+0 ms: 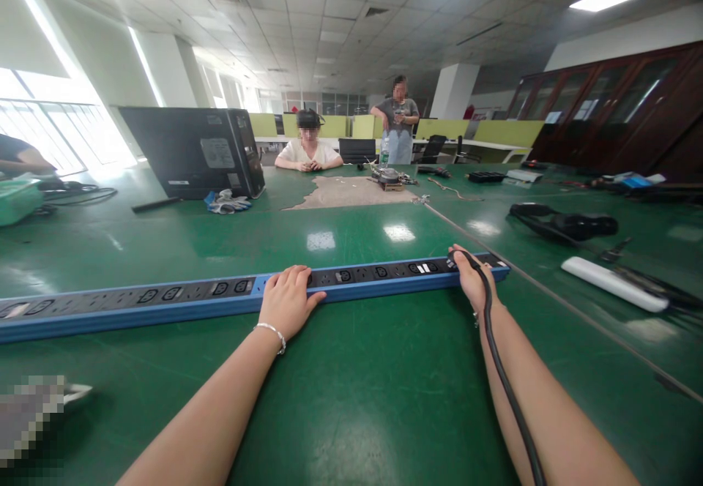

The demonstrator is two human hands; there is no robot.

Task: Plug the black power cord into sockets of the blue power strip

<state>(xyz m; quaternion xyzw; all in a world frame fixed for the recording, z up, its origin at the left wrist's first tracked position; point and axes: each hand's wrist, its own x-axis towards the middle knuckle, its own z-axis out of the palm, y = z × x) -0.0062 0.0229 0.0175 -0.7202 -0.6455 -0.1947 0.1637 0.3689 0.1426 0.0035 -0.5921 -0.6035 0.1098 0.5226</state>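
A long blue power strip (192, 313) with black sockets lies across the green table. My left hand (287, 297) rests over the strip near its middle, fingers wrapped over the top and thumb on the front side. Close to the strip's right end, my right hand (471, 275) holds a black plug at the sockets. Its black cable (502, 376) runs down over my right forearm. The plug's front is hidden, so I cannot tell how far it sits in a socket.
Behind the strip stand a black computer case (192, 151) and gloves (227, 202). To the right lie a white bar (614, 283) and a black device (565, 222). A green basket (19, 199) is at the far left. Two people are across the table, another person's arm at left.
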